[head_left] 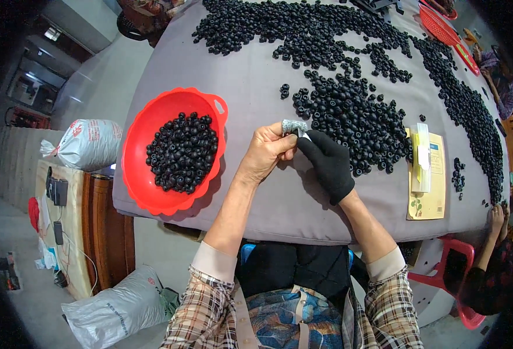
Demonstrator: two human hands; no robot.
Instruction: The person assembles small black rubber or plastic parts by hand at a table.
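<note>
Head view. Broad table [256, 206] under a smooth grey cover, near edge bowed by the lens. Pale, shiny floor [108, 75] at left; on that side a full white sack [96, 139], brown wooden furniture [108, 244] with a pale top, and a second sack [119, 308] lying lower down. Red plastic chair [437, 278] at right, near another person's hands [496, 221] at the table's edge.

Work sits mid-table, just short of the central heap [352, 128] of black pieces. Bare left hand [267, 148]: thumb and fingertips pinched together on a dark bit [297, 132], its outline merging with the glove. Right hand [329, 166], black-gloved, fingers drawn together, gripping a pale sliver [307, 136] at the tips. Hands meet there. Dark bit's heading and long axis: cannot tell, mostly covered. Sliver too small to read a direction. A grey wrap on a left finger runs roughly left to right.

Pieces: small, rounded, matt black, many with a hole showing. More in a red bowl [133, 174], scalloped rim, cut-out handle, left of the hands. Right of the heap, a clear plastic case [421, 168], long side away from the wearer, on a flat yellow packet [435, 200]. Red perforated basket [438, 26] far right. Wearer's sleeves: checked cloth, plain cuffs.
</note>
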